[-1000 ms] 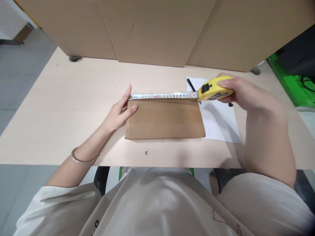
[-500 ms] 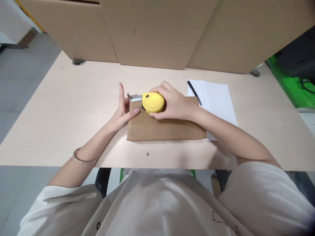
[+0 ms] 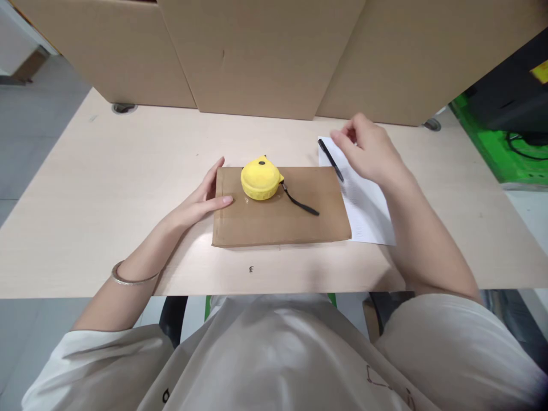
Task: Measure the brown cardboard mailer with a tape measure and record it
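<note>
A brown cardboard box point(image 3: 282, 220) lies flat on the table, and my left hand point(image 3: 201, 202) grips its left end, thumb on top and fingers along the side. On top of the box, towards its back left, rests a yellow tape measure point(image 3: 260, 181) with no blade showing out of it. Its black wrist strap point(image 3: 302, 204) trails to the right across the cardboard. My right hand point(image 3: 368, 149) hovers over a white sheet of paper point(image 3: 370, 214), fingers curled in and nothing seen in them. Just left of that hand, a black pen point(image 3: 331, 160) lies on the paper.
Large cardboard boxes point(image 3: 261, 57) stand along the back of the pale table point(image 3: 107, 200). Two cable holes are near the back corners. Dark equipment with a cable point(image 3: 522, 140) sits on a green surface at the right.
My right hand has let go of the tape measure and moved right, above the paper. The tape's blade has gone in, and its strap now shows. My left hand still holds the box's left end.
</note>
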`<move>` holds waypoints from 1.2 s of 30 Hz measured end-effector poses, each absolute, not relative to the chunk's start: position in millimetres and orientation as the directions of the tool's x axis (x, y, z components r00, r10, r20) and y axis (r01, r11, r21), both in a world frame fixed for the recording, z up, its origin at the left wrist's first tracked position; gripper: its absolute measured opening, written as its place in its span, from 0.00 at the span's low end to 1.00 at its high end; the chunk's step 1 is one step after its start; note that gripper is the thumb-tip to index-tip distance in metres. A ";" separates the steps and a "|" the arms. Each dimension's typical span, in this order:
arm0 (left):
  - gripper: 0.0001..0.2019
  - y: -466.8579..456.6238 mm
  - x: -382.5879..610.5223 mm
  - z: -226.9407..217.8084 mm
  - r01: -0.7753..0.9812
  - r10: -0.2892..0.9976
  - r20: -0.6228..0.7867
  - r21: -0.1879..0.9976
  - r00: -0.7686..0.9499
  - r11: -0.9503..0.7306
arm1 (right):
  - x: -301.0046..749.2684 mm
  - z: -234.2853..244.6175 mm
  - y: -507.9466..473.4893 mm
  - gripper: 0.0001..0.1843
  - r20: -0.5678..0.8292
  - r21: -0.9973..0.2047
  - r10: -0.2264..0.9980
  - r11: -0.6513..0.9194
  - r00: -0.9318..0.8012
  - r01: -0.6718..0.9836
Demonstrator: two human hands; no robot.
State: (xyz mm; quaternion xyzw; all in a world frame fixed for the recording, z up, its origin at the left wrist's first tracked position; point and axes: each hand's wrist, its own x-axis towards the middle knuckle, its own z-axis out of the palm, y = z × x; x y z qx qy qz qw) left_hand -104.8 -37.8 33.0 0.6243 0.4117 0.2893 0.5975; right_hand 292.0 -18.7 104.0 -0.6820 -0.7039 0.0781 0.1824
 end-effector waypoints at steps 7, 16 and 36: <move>0.66 -38.8 -105.3 35.6 0.178 0.868 -0.155 0.981 0.471 0.079 | 335.7 68.7 -7.1 0.21 -0.316 -0.090 0.944 -0.128 0.093 0.988; 0.70 -35.7 -106.0 38.7 0.205 0.862 -0.160 0.977 0.480 0.067 | 350.8 57.4 35.1 0.17 -0.179 -0.859 0.982 -0.128 -0.057 0.496; 0.61 -39.0 -110.6 39.9 0.223 0.855 -0.125 0.975 0.504 0.012 | 335.0 29.4 41.8 0.22 -0.113 -0.941 0.993 -0.117 0.032 0.318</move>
